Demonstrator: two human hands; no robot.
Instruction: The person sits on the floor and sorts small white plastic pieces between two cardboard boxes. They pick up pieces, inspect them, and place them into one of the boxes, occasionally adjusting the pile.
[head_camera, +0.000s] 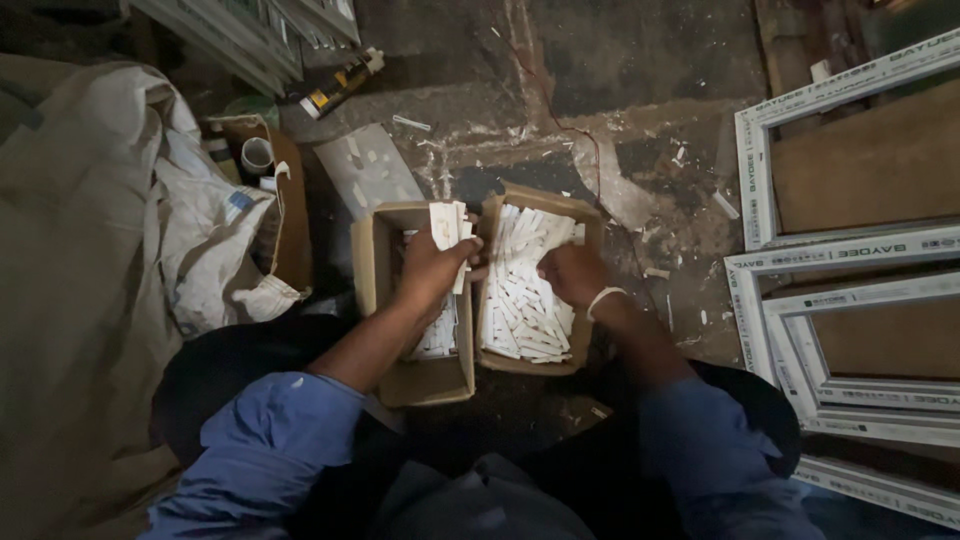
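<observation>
- A pale sack (90, 250) fills the view from nine o'clock, slumped on the dirty floor (640, 60).
- At eleven o'clock, a sealant tube (340, 83) lies by stacked white strips.
- The left box (375, 270), near centre, is cardboard, open, holding white pieces.
- The left hand (432, 268) hovers over it, clenched around a bundle (450, 228) of white pieces standing upright.
- The right box (585, 225), touching the first, is packed with loose white pieces (520, 310).
- The right hand (572, 274) rests inside it, fingers curled down among the pieces; what it grasps cannot be told.
- At three o'clock, white frames (850, 260) lie stacked.
</observation>
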